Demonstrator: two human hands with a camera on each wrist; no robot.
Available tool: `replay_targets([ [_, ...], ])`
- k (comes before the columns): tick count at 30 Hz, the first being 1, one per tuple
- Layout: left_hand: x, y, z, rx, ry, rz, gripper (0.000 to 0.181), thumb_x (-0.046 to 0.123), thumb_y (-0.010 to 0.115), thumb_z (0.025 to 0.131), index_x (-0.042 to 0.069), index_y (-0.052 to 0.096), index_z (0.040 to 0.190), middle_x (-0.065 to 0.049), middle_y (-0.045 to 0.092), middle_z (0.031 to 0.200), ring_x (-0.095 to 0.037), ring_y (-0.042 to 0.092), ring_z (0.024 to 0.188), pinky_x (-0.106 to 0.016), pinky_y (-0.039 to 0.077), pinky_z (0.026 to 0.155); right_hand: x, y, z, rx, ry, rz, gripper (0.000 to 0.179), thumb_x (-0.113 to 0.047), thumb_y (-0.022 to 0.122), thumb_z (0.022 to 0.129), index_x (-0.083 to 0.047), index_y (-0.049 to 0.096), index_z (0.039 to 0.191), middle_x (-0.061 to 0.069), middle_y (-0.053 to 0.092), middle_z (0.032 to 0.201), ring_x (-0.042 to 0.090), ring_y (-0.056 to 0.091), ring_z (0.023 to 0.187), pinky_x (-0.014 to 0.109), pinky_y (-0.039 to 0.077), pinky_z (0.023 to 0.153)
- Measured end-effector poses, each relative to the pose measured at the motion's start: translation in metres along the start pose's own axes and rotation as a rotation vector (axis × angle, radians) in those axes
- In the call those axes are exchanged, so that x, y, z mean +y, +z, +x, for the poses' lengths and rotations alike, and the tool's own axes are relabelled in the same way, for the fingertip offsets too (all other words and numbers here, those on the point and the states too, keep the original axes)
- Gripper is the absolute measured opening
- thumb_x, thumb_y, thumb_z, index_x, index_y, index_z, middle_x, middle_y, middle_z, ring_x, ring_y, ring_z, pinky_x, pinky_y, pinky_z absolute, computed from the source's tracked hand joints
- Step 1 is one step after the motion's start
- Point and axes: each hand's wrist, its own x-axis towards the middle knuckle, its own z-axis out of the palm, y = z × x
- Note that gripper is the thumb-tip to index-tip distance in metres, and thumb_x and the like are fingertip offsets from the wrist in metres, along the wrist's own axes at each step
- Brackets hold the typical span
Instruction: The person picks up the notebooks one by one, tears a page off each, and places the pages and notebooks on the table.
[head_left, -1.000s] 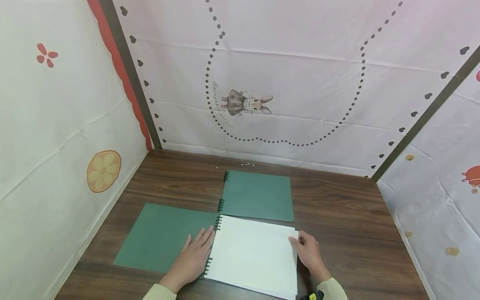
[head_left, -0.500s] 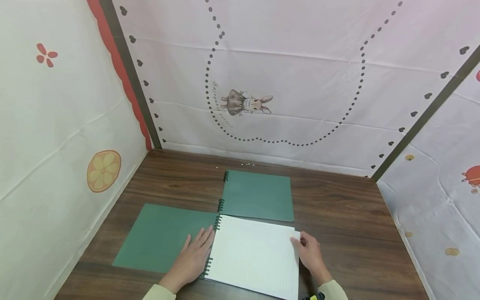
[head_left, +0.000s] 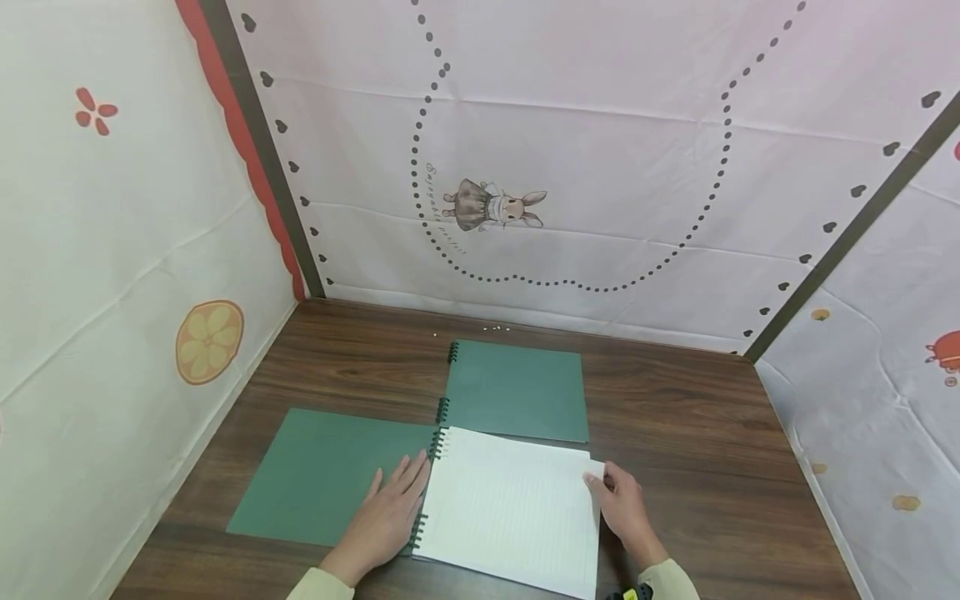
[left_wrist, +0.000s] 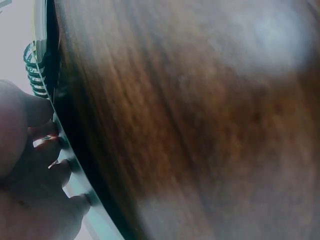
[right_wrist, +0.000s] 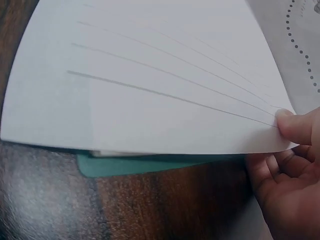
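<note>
A spiral notebook lies open on the table, its green cover (head_left: 322, 467) folded out to the left and a white lined page (head_left: 517, 512) on top at the right. My left hand (head_left: 386, 517) rests flat on the cover, fingers straight, fingertips right at the black spiral binding (head_left: 417, 532). With thumb and fingers my right hand (head_left: 621, 504) pinches the page's upper right corner. In the right wrist view the held page (right_wrist: 150, 110) bows upward, and the green back cover (right_wrist: 125, 167) shows below its edge. The left wrist view shows the left fingers on the cover from the side.
A second green spiral notebook (head_left: 517, 390), closed, lies just behind the open one. Small white bits (head_left: 497, 328) are scattered near the back edge of the brown wooden table (head_left: 675, 417). Patterned white cloth walls (head_left: 600, 208) stand at the back and both sides.
The right hand and the page it pinches have shifted slightly to the right, and the page's left edge now sits a little farther from the spiral. The left hand stays put.
</note>
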Motion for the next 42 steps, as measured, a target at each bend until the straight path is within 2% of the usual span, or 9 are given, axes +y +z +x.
replay_targets([
  [9,0.000,0.002,0.000,-0.004,-0.013,0.006,0.049,0.020,0.045,0.103,0.008,0.035,0.150,-0.007,0.029,0.159,-0.032,0.025,0.148,-0.066,0.019,0.114,0.001,-0.001,0.002,-0.029,0.035,0.055,0.018,-0.021,0.056,0.098,-0.005,0.063,0.103,0.006,0.066,0.092,0.015,0.050,0.077,0.027,0.039,0.066],
  [16,0.000,0.004,0.003,-0.006,-0.015,0.002,0.049,0.021,0.045,0.103,0.008,0.035,0.149,-0.007,0.029,0.159,-0.033,0.026,0.147,-0.067,0.019,0.114,0.002,-0.004,0.002,-0.054,0.068,0.098,0.020,-0.021,0.056,0.098,-0.002,0.061,0.104,0.006,0.064,0.089,0.016,0.051,0.078,0.028,0.041,0.067],
  [22,-0.002,0.006,0.004,-0.001,-0.022,0.018,0.049,0.022,0.044,0.103,0.008,0.035,0.150,-0.007,0.028,0.160,-0.032,0.025,0.148,-0.066,0.019,0.114,0.002,-0.006,0.002,-0.081,0.099,0.148,0.020,-0.021,0.055,0.099,-0.002,0.057,0.103,0.003,0.054,0.081,0.017,0.046,0.077,0.029,0.037,0.066],
  [31,0.001,0.003,0.003,0.003,-0.032,0.018,0.049,0.021,0.044,0.103,0.007,0.036,0.149,-0.008,0.028,0.159,-0.033,0.025,0.148,-0.066,0.019,0.114,0.001,-0.011,0.001,-0.130,0.137,0.218,0.029,-0.023,0.051,0.101,0.000,0.057,0.116,0.006,0.062,0.094,0.017,0.053,0.086,0.030,0.044,0.076],
  [42,0.007,-0.001,0.001,0.006,-0.038,0.005,0.048,0.018,0.044,0.103,0.006,0.036,0.149,-0.010,0.028,0.159,-0.034,0.025,0.147,-0.067,0.018,0.114,0.005,-0.012,0.002,-0.146,0.155,0.356,0.030,-0.017,0.049,0.101,0.004,0.054,0.121,0.008,0.064,0.102,0.015,0.057,0.090,0.028,0.046,0.078],
])
